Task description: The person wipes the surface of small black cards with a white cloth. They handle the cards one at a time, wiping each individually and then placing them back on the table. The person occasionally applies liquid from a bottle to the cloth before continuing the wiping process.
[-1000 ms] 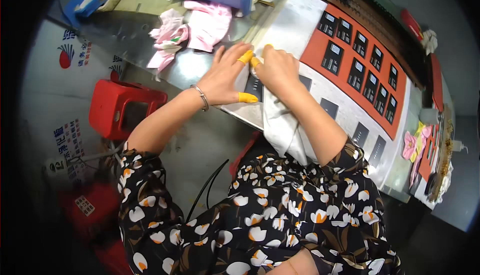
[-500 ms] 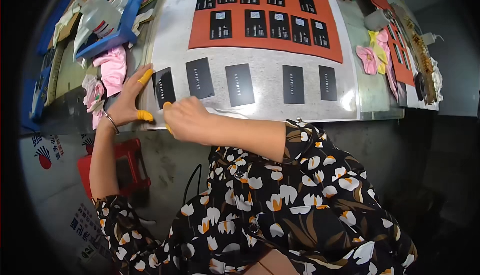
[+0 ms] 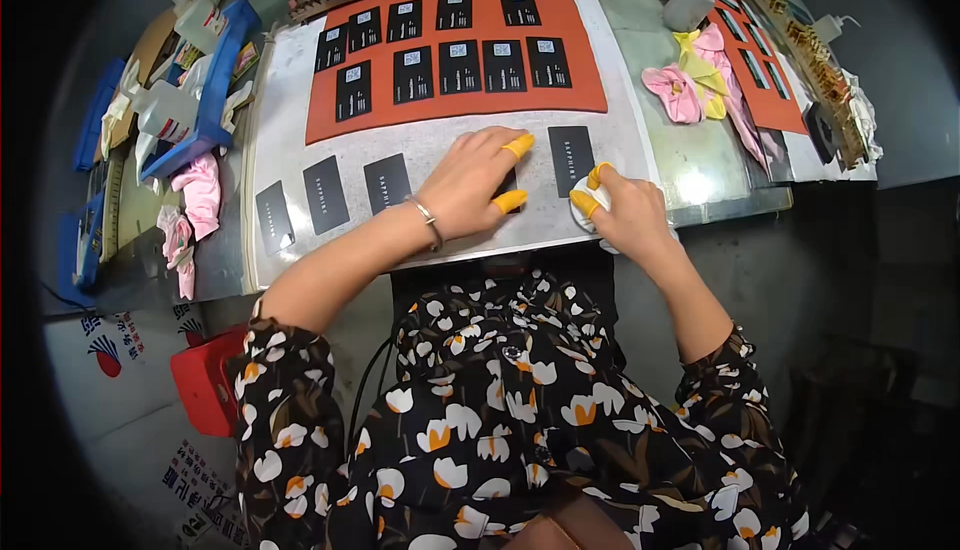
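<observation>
Both hands have shifted right along the near row of cards. The left hand (image 3: 478, 182) lies flat, covering a card (image 3: 509, 186); the right hand (image 3: 618, 208) grips a white cloth (image 3: 583, 202) beside another card (image 3: 571, 159).

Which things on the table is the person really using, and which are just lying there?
In use:
- left hand, flat on a black card
- right hand, gripping a white round thing
- row of black cards on the grey sheet

Just lying about:
- pink gloves
- blue tray of bottles
- pink cloth
- red stool
</observation>
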A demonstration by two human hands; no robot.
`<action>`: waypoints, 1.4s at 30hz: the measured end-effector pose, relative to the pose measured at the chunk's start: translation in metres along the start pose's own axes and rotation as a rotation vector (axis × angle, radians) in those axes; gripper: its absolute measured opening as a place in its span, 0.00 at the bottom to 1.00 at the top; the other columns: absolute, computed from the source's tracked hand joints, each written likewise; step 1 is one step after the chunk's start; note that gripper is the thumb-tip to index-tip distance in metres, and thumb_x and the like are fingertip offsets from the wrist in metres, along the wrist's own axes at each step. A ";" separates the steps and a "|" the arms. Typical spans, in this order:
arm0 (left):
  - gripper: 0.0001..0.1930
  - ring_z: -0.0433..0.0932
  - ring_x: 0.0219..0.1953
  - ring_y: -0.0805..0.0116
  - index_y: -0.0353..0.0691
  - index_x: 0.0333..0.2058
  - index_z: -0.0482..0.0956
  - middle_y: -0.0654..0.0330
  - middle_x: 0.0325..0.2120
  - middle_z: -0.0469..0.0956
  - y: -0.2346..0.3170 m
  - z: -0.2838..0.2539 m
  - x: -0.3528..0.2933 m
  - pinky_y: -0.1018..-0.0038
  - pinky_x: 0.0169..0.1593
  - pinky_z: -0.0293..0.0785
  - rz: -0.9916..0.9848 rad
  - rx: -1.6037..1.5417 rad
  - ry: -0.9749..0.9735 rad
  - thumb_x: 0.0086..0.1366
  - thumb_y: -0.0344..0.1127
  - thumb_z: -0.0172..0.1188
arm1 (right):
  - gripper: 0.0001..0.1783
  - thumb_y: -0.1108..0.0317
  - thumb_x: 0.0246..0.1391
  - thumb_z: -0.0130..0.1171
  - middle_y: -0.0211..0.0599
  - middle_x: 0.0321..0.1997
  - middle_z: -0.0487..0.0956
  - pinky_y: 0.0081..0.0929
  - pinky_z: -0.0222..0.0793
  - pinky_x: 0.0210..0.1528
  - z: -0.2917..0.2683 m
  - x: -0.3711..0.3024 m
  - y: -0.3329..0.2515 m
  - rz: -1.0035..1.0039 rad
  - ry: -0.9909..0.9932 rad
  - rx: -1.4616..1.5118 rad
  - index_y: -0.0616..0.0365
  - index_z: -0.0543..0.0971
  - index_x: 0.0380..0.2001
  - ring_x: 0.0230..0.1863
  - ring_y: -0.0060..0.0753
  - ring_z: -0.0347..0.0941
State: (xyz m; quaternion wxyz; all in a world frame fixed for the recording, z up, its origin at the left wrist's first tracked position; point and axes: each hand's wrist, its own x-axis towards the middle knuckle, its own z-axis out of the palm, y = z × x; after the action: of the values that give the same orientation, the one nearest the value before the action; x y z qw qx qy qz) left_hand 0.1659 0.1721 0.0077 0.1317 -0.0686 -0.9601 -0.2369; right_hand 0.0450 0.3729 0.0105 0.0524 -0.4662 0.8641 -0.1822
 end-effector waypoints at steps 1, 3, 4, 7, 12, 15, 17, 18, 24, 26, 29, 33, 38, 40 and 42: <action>0.28 0.63 0.52 0.50 0.34 0.52 0.63 0.48 0.49 0.66 0.002 0.011 0.012 0.63 0.55 0.59 0.012 0.038 -0.008 0.53 0.38 0.59 | 0.14 0.59 0.46 0.57 0.46 0.19 0.76 0.45 0.66 0.27 0.004 0.000 0.004 -0.035 -0.005 -0.017 0.59 0.72 0.29 0.24 0.51 0.73; 0.25 0.64 0.51 0.51 0.33 0.50 0.65 0.48 0.48 0.67 -0.001 0.027 0.030 0.63 0.54 0.59 0.006 0.020 0.001 0.54 0.37 0.58 | 0.14 0.60 0.45 0.57 0.45 0.19 0.76 0.45 0.66 0.27 0.011 0.001 0.006 -0.105 -0.018 -0.049 0.59 0.72 0.29 0.24 0.51 0.74; 0.24 0.65 0.50 0.52 0.32 0.49 0.66 0.49 0.47 0.68 0.002 0.027 0.036 0.64 0.54 0.59 -0.017 0.045 -0.033 0.54 0.37 0.57 | 0.14 0.61 0.44 0.57 0.45 0.19 0.76 0.45 0.66 0.27 0.007 0.000 0.003 -0.092 -0.025 -0.018 0.59 0.72 0.29 0.24 0.51 0.74; 0.24 0.65 0.50 0.53 0.33 0.49 0.66 0.49 0.47 0.68 0.006 0.027 0.043 0.64 0.54 0.59 -0.020 0.085 -0.070 0.55 0.37 0.57 | 0.13 0.61 0.44 0.57 0.45 0.19 0.76 0.44 0.66 0.27 0.010 -0.001 0.012 -0.161 -0.049 -0.011 0.59 0.72 0.29 0.24 0.50 0.74; 0.38 0.62 0.54 0.52 0.33 0.53 0.63 0.48 0.48 0.66 0.007 0.026 0.043 0.60 0.57 0.55 -0.084 0.095 -0.101 0.47 0.48 0.65 | 0.13 0.60 0.45 0.56 0.46 0.19 0.76 0.44 0.67 0.28 -0.007 -0.013 0.024 -0.140 -0.158 0.007 0.59 0.73 0.29 0.24 0.51 0.74; 0.49 0.58 0.57 0.51 0.33 0.55 0.59 0.47 0.51 0.63 0.027 0.033 0.050 0.53 0.60 0.49 -0.154 0.196 -0.046 0.39 0.56 0.68 | 0.14 0.59 0.46 0.56 0.46 0.19 0.76 0.43 0.67 0.28 -0.018 -0.028 0.041 -0.152 -0.156 0.001 0.58 0.74 0.29 0.24 0.51 0.74; 0.53 0.55 0.59 0.52 0.33 0.56 0.56 0.47 0.53 0.59 0.035 0.039 0.058 0.47 0.60 0.43 -0.238 0.199 -0.150 0.35 0.57 0.70 | 0.14 0.58 0.46 0.58 0.46 0.18 0.75 0.40 0.66 0.26 -0.020 -0.034 0.054 -0.075 -0.058 0.137 0.58 0.74 0.29 0.22 0.51 0.73; 0.53 0.55 0.58 0.52 0.33 0.57 0.56 0.47 0.52 0.59 0.034 0.042 0.060 0.48 0.59 0.43 -0.258 0.177 -0.171 0.35 0.55 0.71 | 0.14 0.58 0.45 0.59 0.46 0.18 0.75 0.39 0.66 0.25 -0.026 -0.034 0.059 -0.004 -0.066 0.185 0.58 0.73 0.29 0.22 0.51 0.73; 0.50 0.60 0.50 0.53 0.34 0.56 0.58 0.48 0.47 0.61 0.041 0.038 0.063 0.61 0.51 0.55 -0.283 0.112 -0.199 0.35 0.51 0.71 | 0.11 0.63 0.47 0.60 0.43 0.20 0.76 0.31 0.67 0.25 -0.020 -0.035 0.078 0.044 0.199 0.416 0.59 0.73 0.28 0.22 0.44 0.75; 0.43 0.64 0.48 0.55 0.39 0.54 0.63 0.51 0.47 0.65 0.044 0.033 0.064 0.64 0.50 0.58 -0.169 0.192 -0.217 0.38 0.52 0.67 | 0.10 0.65 0.47 0.61 0.42 0.20 0.76 0.29 0.67 0.26 -0.019 -0.034 0.077 0.063 0.230 0.447 0.60 0.73 0.28 0.22 0.41 0.75; 0.40 0.65 0.47 0.56 0.40 0.53 0.66 0.52 0.47 0.66 0.053 0.026 0.065 0.65 0.50 0.59 -0.059 0.215 -0.112 0.41 0.53 0.65 | 0.10 0.68 0.47 0.61 0.40 0.22 0.75 0.24 0.65 0.29 -0.017 -0.034 0.077 0.099 0.255 0.478 0.61 0.73 0.29 0.24 0.28 0.71; 0.45 0.63 0.51 0.51 0.36 0.55 0.59 0.46 0.50 0.61 0.046 0.043 0.060 0.60 0.54 0.59 -0.115 -0.159 0.100 0.40 0.52 0.67 | 0.10 0.68 0.48 0.60 0.36 0.24 0.74 0.22 0.64 0.32 -0.014 -0.034 0.076 0.087 0.283 0.526 0.64 0.72 0.29 0.27 0.21 0.65; 0.52 0.57 0.56 0.47 0.34 0.57 0.53 0.44 0.54 0.57 0.030 0.039 0.029 0.49 0.59 0.49 -0.208 0.039 0.031 0.37 0.53 0.70 | 0.10 0.69 0.48 0.59 0.36 0.24 0.74 0.22 0.63 0.32 -0.008 -0.035 0.085 0.083 0.273 0.553 0.64 0.72 0.29 0.27 0.21 0.65; 0.55 0.54 0.58 0.47 0.34 0.58 0.52 0.45 0.54 0.56 0.021 0.020 0.009 0.44 0.59 0.43 -0.281 0.155 -0.064 0.35 0.54 0.71 | 0.10 0.69 0.48 0.59 0.35 0.24 0.74 0.21 0.63 0.32 -0.010 -0.036 0.084 0.124 0.267 0.555 0.64 0.72 0.29 0.27 0.21 0.65; 0.57 0.54 0.58 0.50 0.35 0.59 0.51 0.47 0.54 0.56 0.012 0.004 -0.004 0.43 0.60 0.39 -0.390 0.132 -0.170 0.33 0.54 0.72 | 0.10 0.69 0.48 0.59 0.34 0.24 0.73 0.21 0.63 0.32 -0.014 -0.035 0.078 0.178 0.247 0.561 0.64 0.72 0.29 0.27 0.21 0.65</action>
State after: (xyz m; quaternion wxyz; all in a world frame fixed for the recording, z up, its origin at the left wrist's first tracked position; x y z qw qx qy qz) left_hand 0.1708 0.1847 0.0085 0.0061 0.1076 -0.9762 -0.1880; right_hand -0.0003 0.4442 -0.0080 0.0896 -0.3305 0.8173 -0.4634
